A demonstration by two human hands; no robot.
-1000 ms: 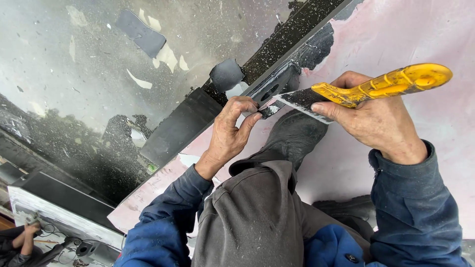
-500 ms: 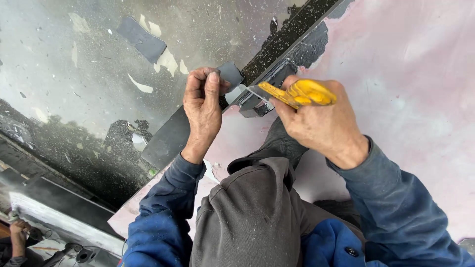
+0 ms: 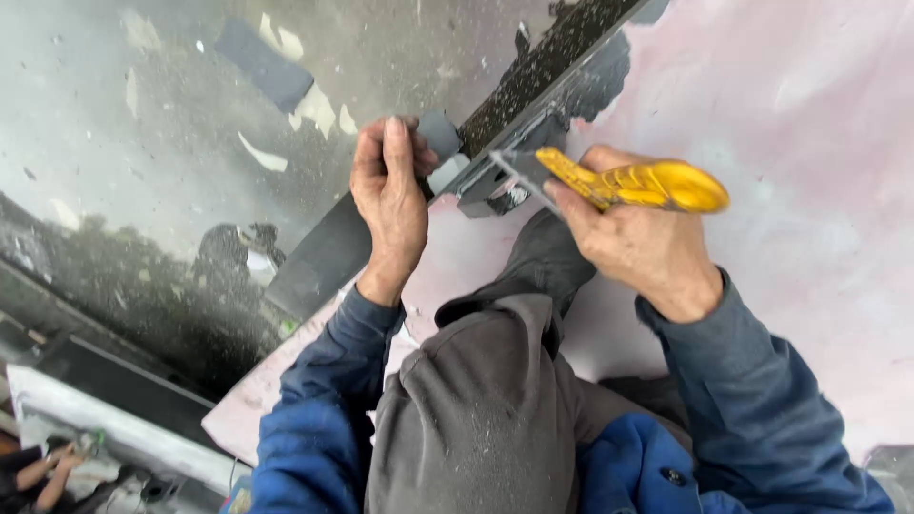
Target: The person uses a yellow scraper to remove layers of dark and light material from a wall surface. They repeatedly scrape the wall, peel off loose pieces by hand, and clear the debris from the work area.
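Note:
My right hand grips a yellow-handled scraper; its metal blade rests against the dark speckled edge strip where the pale pink surface meets the glass. My left hand is closed on a small grey piece at that same edge, just left of the blade. My bent knee in grey trousers sits below both hands.
A reflective dark glass pane with white paint flecks and a blue-grey patch fills the left. A dark flat strip lies along the pane's edge. Another person's hands show at the bottom left corner.
My left hand has moved up from the pink surface to the grey piece on the edge. My right hand has turned the scraper and brought its blade in to the edge strip.

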